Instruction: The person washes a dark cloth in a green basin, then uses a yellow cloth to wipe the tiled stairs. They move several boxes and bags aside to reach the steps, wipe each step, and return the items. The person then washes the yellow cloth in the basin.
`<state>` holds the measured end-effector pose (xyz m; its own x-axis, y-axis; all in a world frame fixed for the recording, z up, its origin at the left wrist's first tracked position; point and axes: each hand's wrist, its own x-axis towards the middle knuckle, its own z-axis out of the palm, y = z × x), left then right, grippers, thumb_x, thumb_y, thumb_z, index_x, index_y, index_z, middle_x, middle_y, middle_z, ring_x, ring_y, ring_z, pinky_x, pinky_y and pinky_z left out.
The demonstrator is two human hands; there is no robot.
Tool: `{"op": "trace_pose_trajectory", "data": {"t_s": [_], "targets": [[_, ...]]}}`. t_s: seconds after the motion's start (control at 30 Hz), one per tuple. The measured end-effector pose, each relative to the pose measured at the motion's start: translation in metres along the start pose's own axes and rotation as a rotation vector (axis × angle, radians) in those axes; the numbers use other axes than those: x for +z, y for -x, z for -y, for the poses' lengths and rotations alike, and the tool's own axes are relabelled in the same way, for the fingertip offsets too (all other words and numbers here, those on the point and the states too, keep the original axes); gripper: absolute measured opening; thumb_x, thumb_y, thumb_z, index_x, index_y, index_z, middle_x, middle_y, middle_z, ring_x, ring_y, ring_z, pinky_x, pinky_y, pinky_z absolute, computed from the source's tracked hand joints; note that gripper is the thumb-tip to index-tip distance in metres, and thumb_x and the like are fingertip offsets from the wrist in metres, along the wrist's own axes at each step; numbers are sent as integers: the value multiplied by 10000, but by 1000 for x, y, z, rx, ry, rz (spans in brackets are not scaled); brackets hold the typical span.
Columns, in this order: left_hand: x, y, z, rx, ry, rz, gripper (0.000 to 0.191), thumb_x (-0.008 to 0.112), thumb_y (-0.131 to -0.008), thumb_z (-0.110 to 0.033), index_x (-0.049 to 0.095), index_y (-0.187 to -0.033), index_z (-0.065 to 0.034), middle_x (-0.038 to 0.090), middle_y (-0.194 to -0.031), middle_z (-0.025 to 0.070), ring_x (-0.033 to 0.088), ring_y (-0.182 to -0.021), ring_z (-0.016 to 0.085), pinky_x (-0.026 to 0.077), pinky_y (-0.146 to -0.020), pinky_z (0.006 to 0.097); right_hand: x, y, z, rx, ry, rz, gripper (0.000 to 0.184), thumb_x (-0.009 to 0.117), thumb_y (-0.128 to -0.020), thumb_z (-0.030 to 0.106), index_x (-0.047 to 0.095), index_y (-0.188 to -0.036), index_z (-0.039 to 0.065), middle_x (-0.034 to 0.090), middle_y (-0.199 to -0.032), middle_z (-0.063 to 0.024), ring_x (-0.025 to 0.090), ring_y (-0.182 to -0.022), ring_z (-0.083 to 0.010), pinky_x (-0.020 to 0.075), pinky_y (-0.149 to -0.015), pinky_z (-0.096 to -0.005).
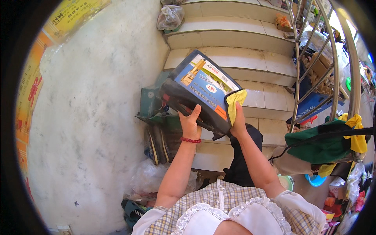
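A black plastic carrying case (188, 97) with a blue printed label is held up in front of me over the stairs, tilted. The label pictures a gold electric clipper and bears writing. My left hand (191, 123) grips the case by its handle side, thumb up; a red bead bracelet (191, 140) circles that wrist. In my right hand (239, 120) is a yellow cloth (236, 101) with a dark edge, pressed against the case's right corner. The fingers of my right hand are partly hidden by the cloth and case.
Tiled stairs (223, 58) rise ahead between a scuffed white wall (97, 102) and a metal railing (335, 58). A green box (148, 101) and dark shoes (157, 144) sit along the wall. A green cloth item (317, 144) hangs at the railing. A plastic bag (170, 17) stands higher up.
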<state>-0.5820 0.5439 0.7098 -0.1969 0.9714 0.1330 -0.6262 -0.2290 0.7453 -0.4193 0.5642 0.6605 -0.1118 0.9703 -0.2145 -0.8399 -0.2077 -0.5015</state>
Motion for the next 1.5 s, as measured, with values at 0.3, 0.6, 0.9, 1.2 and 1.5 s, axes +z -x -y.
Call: {"op": "trace_pose_trajectory", "data": {"t_s": [0.3,0.6,0.9,1.2,1.5], "targets": [[2,-12,-11,7,-151,-136,512,666,-914,-158,419,-1353,-65,522,-1266,53,496,-1148,207,396,-998,362,-12,40,-2,-372,950,-195,420,419,-1010,330,581,-1127,-40,634,-1025,-187,599,-948,-312,450,-852,-384],[-37,-2,13,52,-814,60,469,615,-900,-47,446,-1336,-6,559,-1269,98,543,-1130,202,423,-981,334,78,18,-13,-1165,1872,326,485,524,-920,340,482,-1307,50,495,-1328,-175,467,-1235,-344,351,-1049,-410],[-20,12,-21,-108,-577,110,503,690,-883,-174,485,-1307,2,590,-1218,68,548,-1094,171,421,-960,318,149,-84,67,-202,1744,313,649,391,-905,537,659,-824,-48,654,-873,-275,640,-831,-408,478,-736,-452],[-37,1,-11,-39,-750,48,446,648,-905,-122,497,-1284,58,621,-1166,69,560,-1051,166,426,-933,297,164,-42,13,-1080,2152,1044,318,553,-824,331,689,-950,73,684,-1020,-113,625,-1035,-293,503,-855,-420],[-48,11,-38,-305,-417,-39,351,652,-918,-163,578,-1222,-4,622,-1044,5,569,-909,95,457,-799,242,125,-93,55,-252,2081,639,555,398,-937,516,664,-1022,36,672,-955,-222,602,-997,-409,475,-863,-471]]}}
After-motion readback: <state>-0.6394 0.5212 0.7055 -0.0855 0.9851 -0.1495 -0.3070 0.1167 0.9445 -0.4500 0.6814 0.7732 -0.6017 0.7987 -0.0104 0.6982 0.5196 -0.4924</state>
